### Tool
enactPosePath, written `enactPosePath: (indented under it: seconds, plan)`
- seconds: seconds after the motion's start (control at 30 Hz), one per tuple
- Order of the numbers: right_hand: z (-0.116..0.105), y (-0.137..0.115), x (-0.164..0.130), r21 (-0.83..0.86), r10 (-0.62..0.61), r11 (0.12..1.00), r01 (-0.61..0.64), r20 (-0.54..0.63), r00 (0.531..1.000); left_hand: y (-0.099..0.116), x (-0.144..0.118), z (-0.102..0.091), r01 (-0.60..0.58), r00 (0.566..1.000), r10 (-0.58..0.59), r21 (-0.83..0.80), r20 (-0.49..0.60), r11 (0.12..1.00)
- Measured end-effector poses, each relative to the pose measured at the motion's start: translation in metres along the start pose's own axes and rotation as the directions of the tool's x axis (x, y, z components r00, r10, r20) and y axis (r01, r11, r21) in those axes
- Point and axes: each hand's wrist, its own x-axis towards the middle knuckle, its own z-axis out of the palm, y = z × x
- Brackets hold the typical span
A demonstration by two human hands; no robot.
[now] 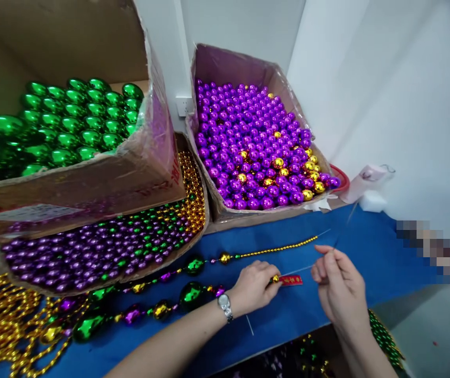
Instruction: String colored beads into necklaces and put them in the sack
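- Both hands work just above the near edge of the blue table [366, 247]: the left hand [253, 286], a watch [225, 306] on its wrist, is curled nearly closed and pinches a small gold bead [275, 279] at the end of a red tag [291, 280], apparently to steady it.
- Right hand [337, 286] is loosely closed, thumb and forefinger pinched on a thin thread [341, 228] that runs up and away, taut enough to guide.
- Bead strand [162, 310] of green, purple and gold pieces trails left from the left hand across the table, laid out flat so it stays untangled.
- Thin gold chain [284, 247] lies just beyond the hands.
- Loose gold strands [0, 320] pile at the far left.
- Further back, an open carton of mixed small beads [103, 247] sits within reach, with a box of green ornaments [71, 121] stacked on it.
- Farthest, a tilted box of purple balls [252, 147] with some gold ones leans toward the worker, against the white wall [406, 105].
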Motion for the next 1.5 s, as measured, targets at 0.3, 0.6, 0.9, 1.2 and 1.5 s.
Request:
enactPosePath:
  seconds: [0.3,0.6,0.9,1.2,1.5]
  plan:
    - [-0.012,0.005,0.018,0.035,0.067,0.997,-0.061,-0.168,0.984,-0.011,0.005,-0.007,0.080,0.995,-0.089,0.159,0.050,0.984]
    - [-0.019,0.004,0.037,0.129,0.048,0.992,-0.014,-0.264,0.963,-0.019,0.006,-0.015,0.117,0.983,-0.161,0.368,0.091,0.922]
    - [-0.001,0.018,0.017,0.028,0.079,0.997,-0.076,-0.145,0.986,-0.003,0.009,-0.067,0.034,0.995,-0.064,0.333,0.081,0.942]
    - [0.006,0.030,-0.005,-0.172,0.127,0.979,-0.110,0.091,0.988,-0.006,0.090,-0.184,0.142,0.973,-0.003,0.592,-0.230,0.793]
    - [0.016,0.013,-0.013,-0.215,0.137,0.970,-0.114,0.098,0.986,-0.040,0.132,-0.185,0.167,0.986,-0.130,0.647,-0.105,0.744]
